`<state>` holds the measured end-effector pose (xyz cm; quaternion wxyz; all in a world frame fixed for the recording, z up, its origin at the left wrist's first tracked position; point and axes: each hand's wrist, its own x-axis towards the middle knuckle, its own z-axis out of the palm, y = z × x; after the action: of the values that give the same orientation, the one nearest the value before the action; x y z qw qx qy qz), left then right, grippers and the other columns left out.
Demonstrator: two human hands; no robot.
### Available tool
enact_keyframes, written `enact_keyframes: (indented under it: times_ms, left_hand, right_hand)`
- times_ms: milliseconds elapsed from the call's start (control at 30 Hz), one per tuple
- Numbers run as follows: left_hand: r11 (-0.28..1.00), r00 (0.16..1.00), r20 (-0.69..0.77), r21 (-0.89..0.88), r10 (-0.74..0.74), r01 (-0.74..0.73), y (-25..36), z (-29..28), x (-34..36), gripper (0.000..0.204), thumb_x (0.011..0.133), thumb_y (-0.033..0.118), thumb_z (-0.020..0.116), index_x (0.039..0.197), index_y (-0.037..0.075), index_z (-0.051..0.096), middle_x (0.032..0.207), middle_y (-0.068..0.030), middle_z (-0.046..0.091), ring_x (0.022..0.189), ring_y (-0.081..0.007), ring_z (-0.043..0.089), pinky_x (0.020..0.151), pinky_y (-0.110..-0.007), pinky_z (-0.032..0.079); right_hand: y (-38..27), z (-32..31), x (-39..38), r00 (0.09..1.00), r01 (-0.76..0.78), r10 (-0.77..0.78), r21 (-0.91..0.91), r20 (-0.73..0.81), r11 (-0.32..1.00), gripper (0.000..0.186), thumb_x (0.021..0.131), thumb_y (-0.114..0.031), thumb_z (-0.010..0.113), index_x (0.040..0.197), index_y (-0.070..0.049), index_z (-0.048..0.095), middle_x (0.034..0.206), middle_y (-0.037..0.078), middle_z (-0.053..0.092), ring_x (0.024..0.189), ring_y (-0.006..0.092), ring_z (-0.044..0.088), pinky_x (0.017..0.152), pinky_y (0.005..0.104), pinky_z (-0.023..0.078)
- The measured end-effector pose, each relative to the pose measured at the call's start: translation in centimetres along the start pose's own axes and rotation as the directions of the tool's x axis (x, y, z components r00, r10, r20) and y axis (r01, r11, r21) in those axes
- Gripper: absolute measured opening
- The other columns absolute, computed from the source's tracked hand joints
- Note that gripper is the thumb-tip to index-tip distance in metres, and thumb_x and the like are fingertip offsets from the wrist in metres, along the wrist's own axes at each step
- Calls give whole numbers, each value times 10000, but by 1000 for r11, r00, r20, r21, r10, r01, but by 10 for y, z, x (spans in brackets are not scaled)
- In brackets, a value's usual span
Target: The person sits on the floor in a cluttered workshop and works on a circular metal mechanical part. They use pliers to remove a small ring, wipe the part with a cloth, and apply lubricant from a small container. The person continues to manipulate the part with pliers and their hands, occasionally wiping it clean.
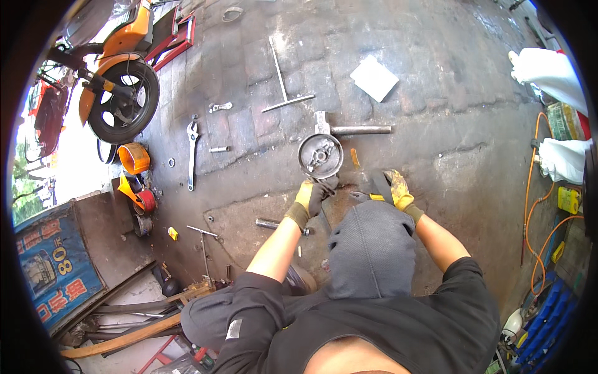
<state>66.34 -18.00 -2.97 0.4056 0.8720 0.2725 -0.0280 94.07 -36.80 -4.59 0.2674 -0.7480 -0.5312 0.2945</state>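
A round grey metal drum part (319, 156) lies on the stained concrete floor in front of me. My left hand (309, 198), in a yellow and dark work glove, grips its near rim. My right hand (399, 191), gloved the same way, is closed on a dark tool with a yellow mark (375, 188), held low just right of the drum part. A hammer-like tool with a metal pipe handle (360, 130) lies right behind the drum part. A small orange piece (355, 158) sits beside it. Grey fabric (371, 249) hanging below my head hides the floor nearest me.
A T-handle wrench (283, 81), a white sheet (374, 78), a spanner (192, 153) and a short metal rod (268, 223) lie around. An orange scooter's wheel (121, 100) stands at the far left, and an orange cable (529, 206) and white sacks (548, 71) are at the right.
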Motion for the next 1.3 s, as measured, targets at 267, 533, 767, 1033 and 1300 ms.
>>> enact_keyframes:
  times_ms: [267,533,767,1033,1300]
  left_hand:
    - [918,948,-130,-317,-292,239,15,43,19,233,1034,36,648,1246,71,738,1128,-91,794,976,-214,731,853,-332,575]
    - [956,967,26,-145,-254,255,13,34,34,504,836,123,917,1288,58,702,1199,-70,787,1049,-188,742,923,-350,607]
    - [901,952,214,-329,-220,282,31,1,34,600,816,74,902,1372,140,688,1188,-80,771,1085,-206,728,985,-339,584]
    - [351,725,340,-703,-599,619,62,22,23,502,992,359,737,1355,13,706,1144,-104,779,948,-180,719,849,-343,583]
    - [335,703,500,-637,-506,694,68,5,13,517,999,419,736,1290,-9,733,972,-92,739,826,-152,663,731,-314,569]
  right_hand:
    - [39,3,20,995,-34,33,-6,-92,999,443,1004,-293,624,1387,-77,680,1370,193,691,1287,379,626,1139,437,470]
    - [-25,-5,70,968,-125,87,152,237,980,573,1000,-428,658,1420,-39,637,1440,176,648,1280,313,645,1099,422,505]
    - [-89,9,143,852,-466,427,64,304,883,686,961,-567,643,1396,-40,699,1442,225,682,1345,375,649,1157,461,484]
    - [-57,41,152,943,-300,306,-65,134,952,549,1000,-504,641,1325,-69,720,1388,208,706,1310,383,658,1126,469,503]
    - [-85,10,148,889,-405,392,8,236,914,699,966,-571,674,1434,-52,671,1494,207,649,1389,364,612,1194,446,457]
